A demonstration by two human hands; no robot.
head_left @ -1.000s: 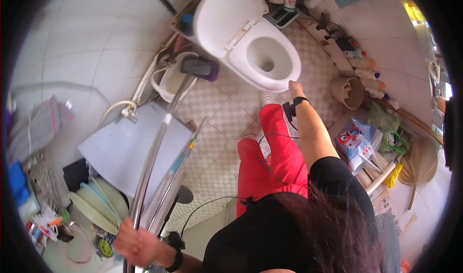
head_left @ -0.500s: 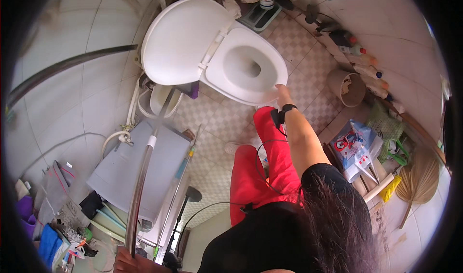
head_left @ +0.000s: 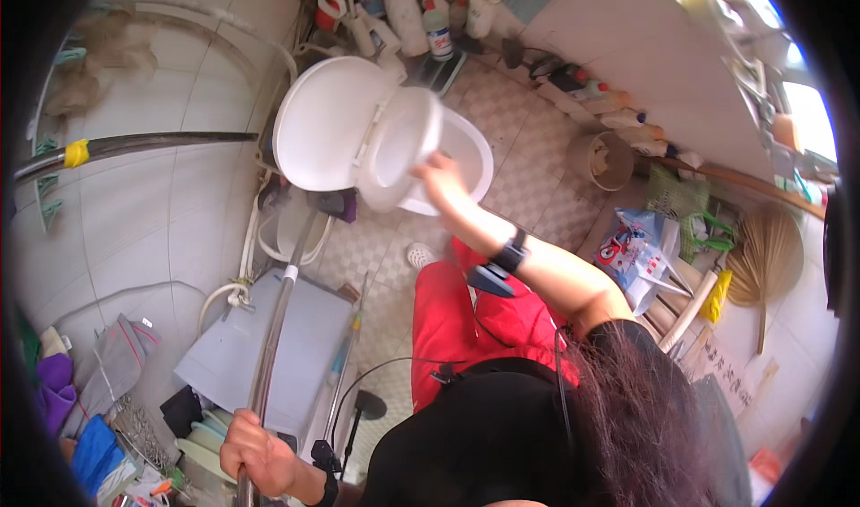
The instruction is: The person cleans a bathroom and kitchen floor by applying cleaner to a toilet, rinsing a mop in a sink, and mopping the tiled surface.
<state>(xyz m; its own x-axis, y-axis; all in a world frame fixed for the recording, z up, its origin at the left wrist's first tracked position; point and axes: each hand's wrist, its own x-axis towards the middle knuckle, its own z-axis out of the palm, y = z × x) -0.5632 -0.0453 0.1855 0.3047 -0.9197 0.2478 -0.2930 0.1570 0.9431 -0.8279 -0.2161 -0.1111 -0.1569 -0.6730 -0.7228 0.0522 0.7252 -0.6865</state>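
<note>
My left hand point(head_left: 258, 453) is wrapped round a long metal pole point(head_left: 273, 328) at the lower left. The pole slants up to a dark and purple head point(head_left: 339, 205) beside the toilet. My right hand point(head_left: 441, 181) reaches forward and grips the near edge of the white toilet seat point(head_left: 394, 162), blurred by motion. The seat is tilted partway up from the toilet bowl point(head_left: 477, 153). Behind it, the white lid point(head_left: 322, 126) stands raised toward the wall.
A pale bucket point(head_left: 288, 229) and a grey covered unit point(head_left: 269, 346) stand left of my legs. Bottles point(head_left: 437, 32) crowd the corner behind the toilet. A waste bin point(head_left: 600, 162), bags point(head_left: 638, 247) and a palm-leaf fan point(head_left: 763, 261) line the right side. A metal rail point(head_left: 161, 141) juts from the left wall.
The toilet seat has gone from lying flat on the bowl to partly raised, with my right hand moving up and left on its edge. My left hand still holds the pole.
</note>
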